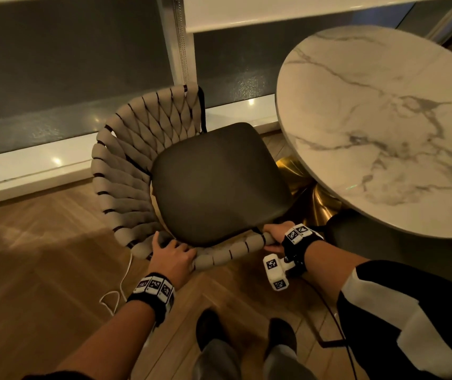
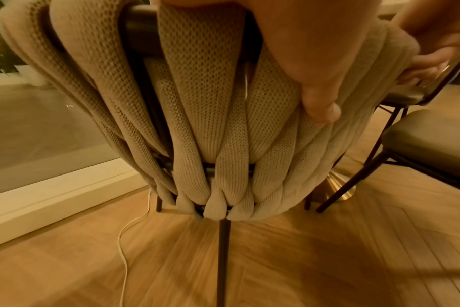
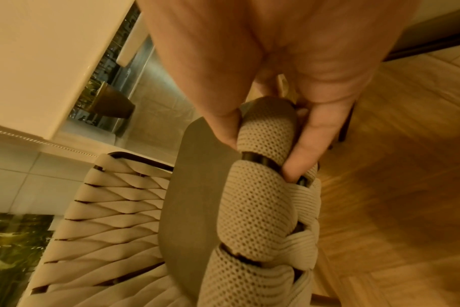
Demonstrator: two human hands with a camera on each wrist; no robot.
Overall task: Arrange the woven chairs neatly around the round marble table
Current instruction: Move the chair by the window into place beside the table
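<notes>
A woven chair (image 1: 128, 160) with beige woven straps and a dark seat (image 1: 216, 182) stands left of the round marble table (image 1: 384, 127). My left hand (image 1: 172, 256) grips the woven rim at its near side; in the left wrist view its thumb (image 2: 318, 87) presses the woven straps (image 2: 218, 116). My right hand (image 1: 275, 235) grips the end of the same rim near the table; in the right wrist view its fingers (image 3: 310, 133) curl round the wrapped bar (image 3: 263, 149). A second chair's dark seat (image 2: 431, 137) shows to the right, under the table.
A window wall with a white sill (image 1: 27, 165) runs close behind the chair. The table's gold pedestal (image 1: 309, 193) stands beside the seat. A white cable (image 1: 117, 292) lies on the wooden floor (image 1: 41, 283). My feet (image 1: 211, 330) stand just behind the chair.
</notes>
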